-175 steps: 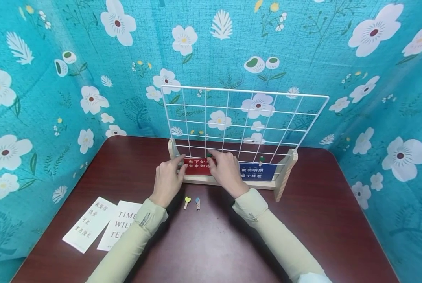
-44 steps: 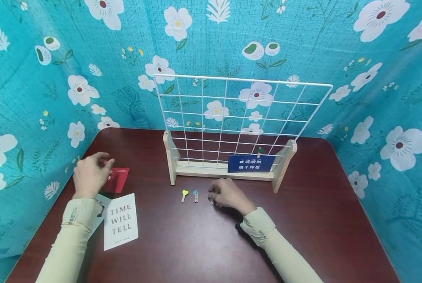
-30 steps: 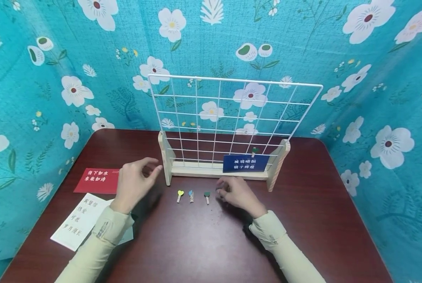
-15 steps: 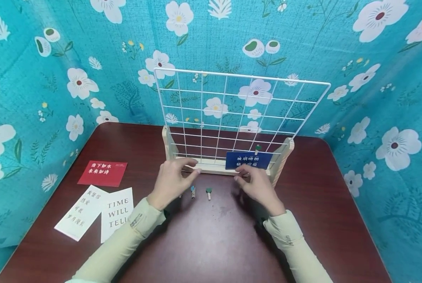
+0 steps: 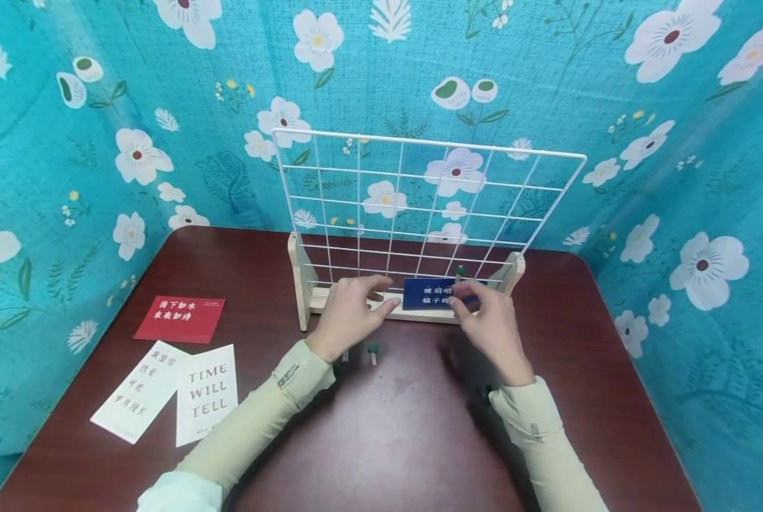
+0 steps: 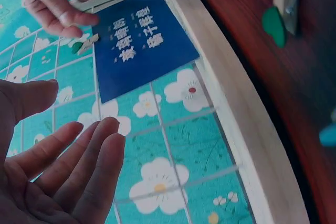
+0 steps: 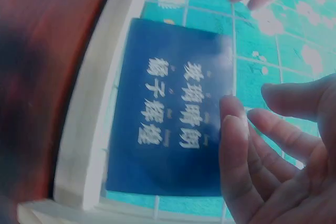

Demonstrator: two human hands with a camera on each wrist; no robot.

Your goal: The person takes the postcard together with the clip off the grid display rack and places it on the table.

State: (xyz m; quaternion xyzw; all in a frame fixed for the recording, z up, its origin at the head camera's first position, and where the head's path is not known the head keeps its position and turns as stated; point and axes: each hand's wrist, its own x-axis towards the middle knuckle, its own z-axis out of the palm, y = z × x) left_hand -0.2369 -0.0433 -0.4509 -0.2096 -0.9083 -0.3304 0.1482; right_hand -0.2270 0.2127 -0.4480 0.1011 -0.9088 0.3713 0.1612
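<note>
A blue card (image 5: 427, 293) with white characters hangs low on the right of the white wire grid rack (image 5: 390, 211). A small wooden clothespin (image 6: 88, 44) with a green heart clips its top edge. My right hand (image 5: 493, 331) is raised in front of the card's right part, thumb and fingers apart around nothing. In the right wrist view its fingertips (image 7: 233, 121) overlap the card's edge; whether they touch it I cannot tell. My left hand (image 5: 352, 313) hovers left of the card, thumb apart from loosely bent fingers, holding nothing.
At the table's left lie a red card (image 5: 179, 319) and two white cards (image 5: 136, 391), one overlapping the other. Before the rack's wooden base lie a green-heart clothespin (image 5: 373, 354) and another clothespin (image 5: 345, 357), partly hidden by my left arm. A flowered curtain (image 5: 240, 92) stands behind.
The red card went from the rack to the table's left, and its green-heart clothespin onto the table. Both hands, now holding nothing, have come up beside the blue card.
</note>
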